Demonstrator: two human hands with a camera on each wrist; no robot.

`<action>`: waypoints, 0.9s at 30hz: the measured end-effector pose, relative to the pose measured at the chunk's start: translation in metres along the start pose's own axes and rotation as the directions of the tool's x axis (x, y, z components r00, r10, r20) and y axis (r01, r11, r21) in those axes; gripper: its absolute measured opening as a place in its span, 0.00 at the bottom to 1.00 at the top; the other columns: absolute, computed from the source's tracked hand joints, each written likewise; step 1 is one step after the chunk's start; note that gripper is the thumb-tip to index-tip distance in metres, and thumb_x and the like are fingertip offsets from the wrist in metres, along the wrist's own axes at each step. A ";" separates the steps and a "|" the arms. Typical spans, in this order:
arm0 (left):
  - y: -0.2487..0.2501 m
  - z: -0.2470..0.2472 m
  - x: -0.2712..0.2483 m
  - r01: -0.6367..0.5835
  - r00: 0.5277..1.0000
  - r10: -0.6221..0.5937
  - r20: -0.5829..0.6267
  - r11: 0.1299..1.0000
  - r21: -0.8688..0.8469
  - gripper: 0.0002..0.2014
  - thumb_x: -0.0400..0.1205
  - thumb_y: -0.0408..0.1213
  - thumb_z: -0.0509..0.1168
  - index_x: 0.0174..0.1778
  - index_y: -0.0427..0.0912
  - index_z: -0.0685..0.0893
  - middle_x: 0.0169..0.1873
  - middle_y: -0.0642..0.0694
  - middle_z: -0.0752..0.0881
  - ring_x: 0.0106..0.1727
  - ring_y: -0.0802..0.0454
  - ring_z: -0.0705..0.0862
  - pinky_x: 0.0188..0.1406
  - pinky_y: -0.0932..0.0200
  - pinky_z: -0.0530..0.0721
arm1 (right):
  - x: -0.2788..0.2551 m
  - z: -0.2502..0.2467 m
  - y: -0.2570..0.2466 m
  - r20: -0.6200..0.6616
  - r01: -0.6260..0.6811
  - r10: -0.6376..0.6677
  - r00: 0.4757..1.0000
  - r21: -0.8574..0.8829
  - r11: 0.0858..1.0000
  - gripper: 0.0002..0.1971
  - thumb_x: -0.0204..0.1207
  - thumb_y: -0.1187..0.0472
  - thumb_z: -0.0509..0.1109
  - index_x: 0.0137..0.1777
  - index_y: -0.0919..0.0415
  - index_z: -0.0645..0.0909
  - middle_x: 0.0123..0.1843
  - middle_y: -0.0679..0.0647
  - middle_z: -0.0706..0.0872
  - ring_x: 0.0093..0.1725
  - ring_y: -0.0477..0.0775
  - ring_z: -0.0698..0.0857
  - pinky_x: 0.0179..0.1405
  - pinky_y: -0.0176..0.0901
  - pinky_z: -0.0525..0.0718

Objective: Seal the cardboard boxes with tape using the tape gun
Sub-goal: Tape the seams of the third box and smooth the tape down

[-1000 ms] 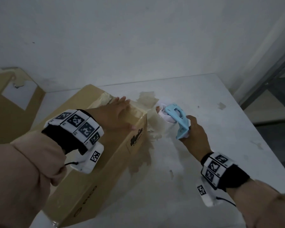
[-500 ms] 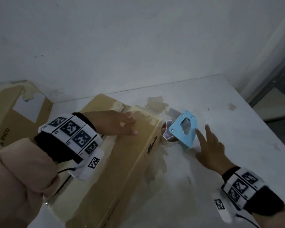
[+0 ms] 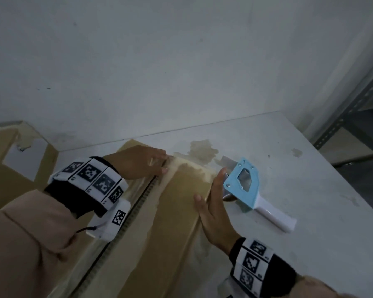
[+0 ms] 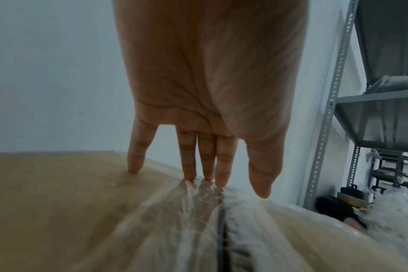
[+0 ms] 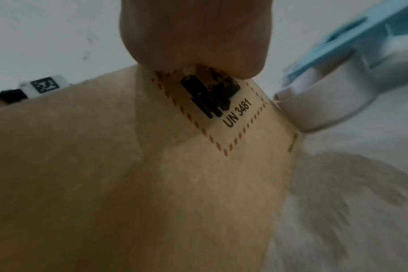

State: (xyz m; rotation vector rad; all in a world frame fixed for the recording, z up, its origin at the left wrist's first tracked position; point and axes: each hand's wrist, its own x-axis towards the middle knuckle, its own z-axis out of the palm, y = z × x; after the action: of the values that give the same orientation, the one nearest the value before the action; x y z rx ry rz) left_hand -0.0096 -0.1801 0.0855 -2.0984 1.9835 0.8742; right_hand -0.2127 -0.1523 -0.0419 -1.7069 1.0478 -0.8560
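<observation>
A long cardboard box (image 3: pixel 177 222) lies on the white table (image 3: pixel 310 190), with clear tape (image 4: pixel 175 220) along its top seam. My left hand (image 3: pixel 157 162) rests flat on the far end of the top, its straight fingers (image 4: pixel 207 165) pressing the tape down. My right hand (image 3: pixel 211 190) lies flat along the box's upper right edge, its thumb on top. In the right wrist view a UN 3481 label (image 5: pixel 235 114) shows on the box's side. The blue tape gun (image 3: pixel 246 186) with a white handle lies on the table just right of that hand, held by nothing.
A second cardboard box (image 3: pixel 13 168) stands at the far left against the wall. Grey metal shelving (image 3: pixel 353 108) rises beyond the table's right edge. A brownish stain (image 3: pixel 202 147) marks the table behind the box.
My right hand let go of the tape gun, which now lies on the table, and moved left onto the box's right edge. The left hand stayed on the box top.
</observation>
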 end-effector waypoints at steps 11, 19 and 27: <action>-0.019 -0.017 0.011 -0.085 0.993 0.090 -0.079 0.994 0.071 0.22 0.85 0.41 0.56 0.76 0.44 0.67 0.77 0.48 0.68 0.78 0.53 0.65 0.74 0.64 0.60 | 0.026 -0.030 -0.041 0.003 0.149 -0.155 0.988 -0.296 0.943 0.44 0.69 0.25 0.49 0.80 0.49 0.46 0.82 0.43 0.45 0.82 0.44 0.49 0.79 0.49 0.50; -0.016 -0.012 0.022 -0.181 0.983 0.181 0.013 0.978 0.104 0.19 0.86 0.39 0.52 0.74 0.43 0.70 0.72 0.46 0.75 0.70 0.50 0.74 0.72 0.55 0.69 | 0.086 -0.007 -0.068 0.359 0.401 -0.222 0.906 -0.567 0.719 0.24 0.78 0.52 0.67 0.69 0.66 0.75 0.68 0.63 0.80 0.66 0.63 0.78 0.65 0.50 0.73; -0.023 -0.011 0.039 -0.159 0.987 0.151 0.049 0.943 0.291 0.35 0.71 0.52 0.35 0.71 0.49 0.72 0.69 0.50 0.76 0.66 0.51 0.73 0.69 0.53 0.68 | 0.086 0.003 -0.065 0.348 0.222 0.018 0.937 -0.636 0.739 0.31 0.79 0.43 0.61 0.77 0.59 0.63 0.72 0.56 0.75 0.68 0.56 0.73 0.65 0.43 0.66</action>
State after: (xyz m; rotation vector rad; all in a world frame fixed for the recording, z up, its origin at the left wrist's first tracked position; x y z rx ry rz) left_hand 0.0142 -0.2164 0.0692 -1.7799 2.1355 0.5784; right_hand -0.1582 -0.2166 0.0259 -2.4350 1.0974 -0.2093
